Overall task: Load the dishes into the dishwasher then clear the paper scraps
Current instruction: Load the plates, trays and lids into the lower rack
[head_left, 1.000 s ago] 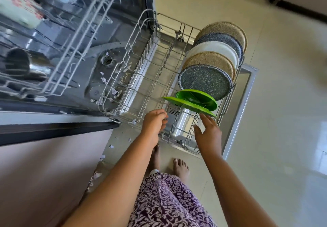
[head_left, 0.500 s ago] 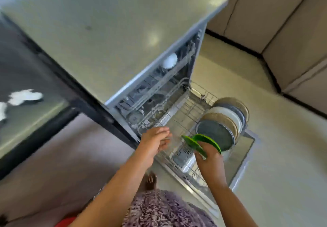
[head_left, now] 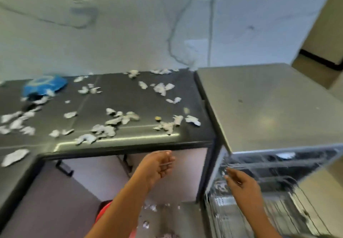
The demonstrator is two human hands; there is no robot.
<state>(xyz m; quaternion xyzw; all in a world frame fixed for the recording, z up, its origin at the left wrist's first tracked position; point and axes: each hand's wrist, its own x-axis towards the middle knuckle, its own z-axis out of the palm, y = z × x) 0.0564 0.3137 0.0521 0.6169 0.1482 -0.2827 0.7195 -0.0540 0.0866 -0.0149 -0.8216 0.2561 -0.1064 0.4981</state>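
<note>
Scraps: white torn paper bits (head_left: 111, 121) on dark glossy counter (head_left: 130, 96), up-left of both hands. My left hand (head_left: 157, 167) nearer, loosely curled, empty; right hand (head_left: 243, 184) spread, empty, by steel dishwasher (head_left: 269, 104).

The view has swung up from the lower rack to the scrap-strewn counter (head_left: 115, 96); both hands have left the green plates.

White paper scraps (head_left: 111, 121) lie torn and crumpled all over the dark desk (head_left: 130, 96), thickest near its front edge and at the far left, with a few more along the back by the wall. More scraps (head_left: 151, 208) lie on the floor below. The dishwasher (head_left: 269, 108) stands open just right of the desk, its wire racks (head_left: 278, 165) blurred.
</note>
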